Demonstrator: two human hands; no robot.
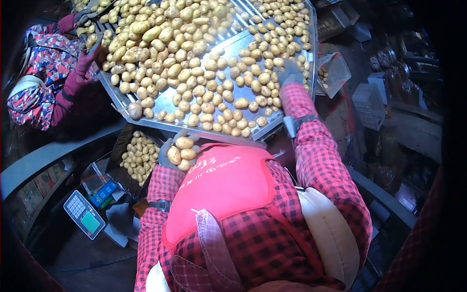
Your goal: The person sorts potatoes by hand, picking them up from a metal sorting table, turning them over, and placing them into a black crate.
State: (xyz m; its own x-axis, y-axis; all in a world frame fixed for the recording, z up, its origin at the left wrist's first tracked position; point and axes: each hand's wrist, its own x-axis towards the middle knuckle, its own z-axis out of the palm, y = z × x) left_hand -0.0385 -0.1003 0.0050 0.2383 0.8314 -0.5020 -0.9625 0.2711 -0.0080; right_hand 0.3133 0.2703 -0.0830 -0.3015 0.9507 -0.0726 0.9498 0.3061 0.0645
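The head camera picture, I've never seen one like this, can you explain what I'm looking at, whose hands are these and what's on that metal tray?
There is no machine here: the camera sits on a person's head and looks down, so you see their own body in a checked shirt and red apron from above. It is the only view.

In front of them lies a big metal tray covered with small yellow potatoes. Their left hand, in a grey glove, is cupped close to the chest and holds a handful of potatoes. Their right hand, also gloved, reaches out onto the tray among the potatoes; whether it grips any cannot be told.

Below the tray on the left, a dark bin holds more potatoes, and a scale stands lower down. At the upper left a co-worker in patterned clothes works at the same tray.
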